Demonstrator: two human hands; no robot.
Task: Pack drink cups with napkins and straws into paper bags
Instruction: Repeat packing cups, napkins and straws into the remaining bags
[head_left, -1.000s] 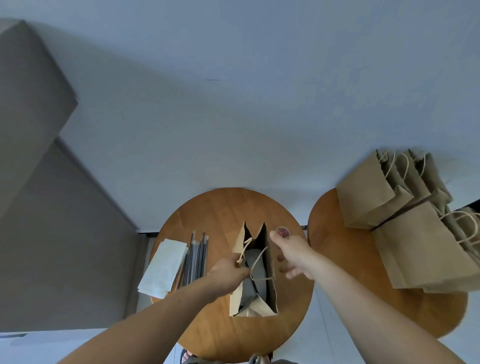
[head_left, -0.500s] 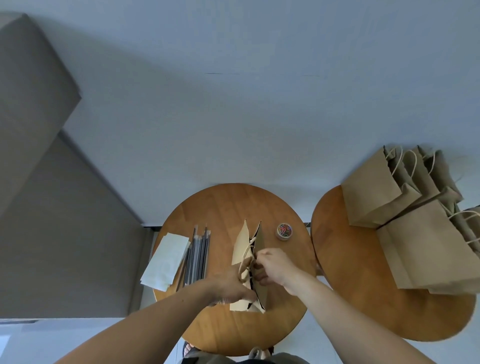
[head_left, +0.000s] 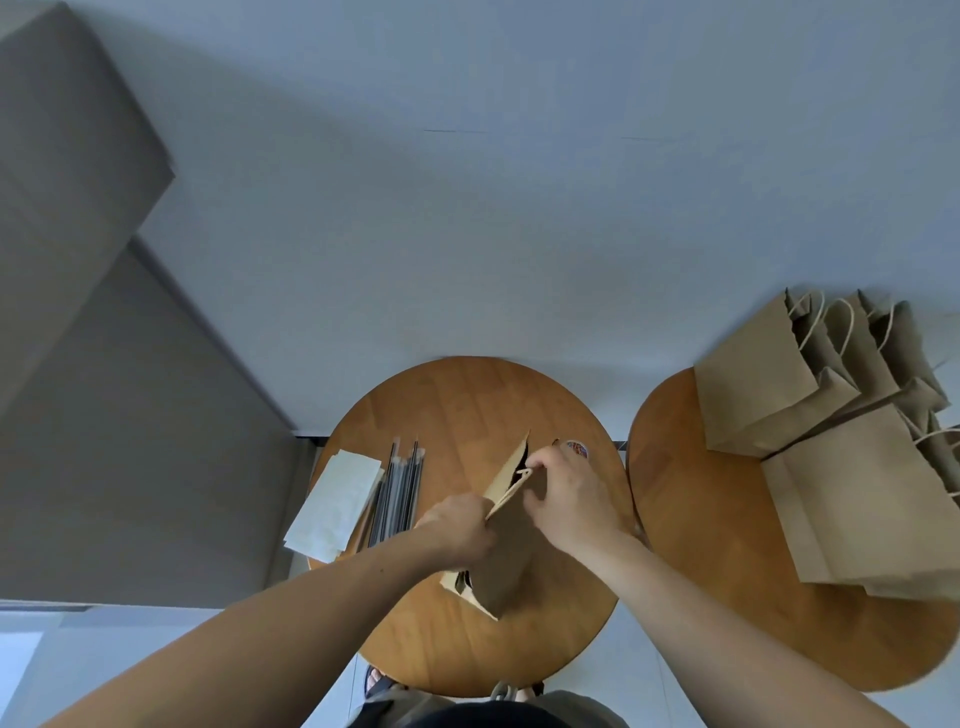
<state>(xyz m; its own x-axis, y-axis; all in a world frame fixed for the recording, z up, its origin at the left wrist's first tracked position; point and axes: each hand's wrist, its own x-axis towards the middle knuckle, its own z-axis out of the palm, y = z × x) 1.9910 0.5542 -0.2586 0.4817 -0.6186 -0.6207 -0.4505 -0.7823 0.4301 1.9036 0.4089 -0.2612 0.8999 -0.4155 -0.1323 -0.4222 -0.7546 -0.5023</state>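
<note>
A brown paper bag with twine handles (head_left: 506, 566) stands on the near half of a round wooden table (head_left: 467, 405), its mouth pressed almost flat, so its contents are hidden. The left hand (head_left: 457, 525) is clenched round the bag's top edge at the near-left side. The right hand (head_left: 566, 499) pinches the same edge further along, its fingertips beside a twine handle loop.

To the left of the bag lie a row of dark straws in clear wrappers (head_left: 400, 488) and, just beside them at the table's left rim, a stack of white paper napkins (head_left: 337, 499). A small round tub with coloured contents (head_left: 576, 448) sits just beyond the right hand.

On a second round wooden table (head_left: 691, 571) to the right, well apart from the hands, a pile of brown paper bags (head_left: 831, 441) lies on its side.
</note>
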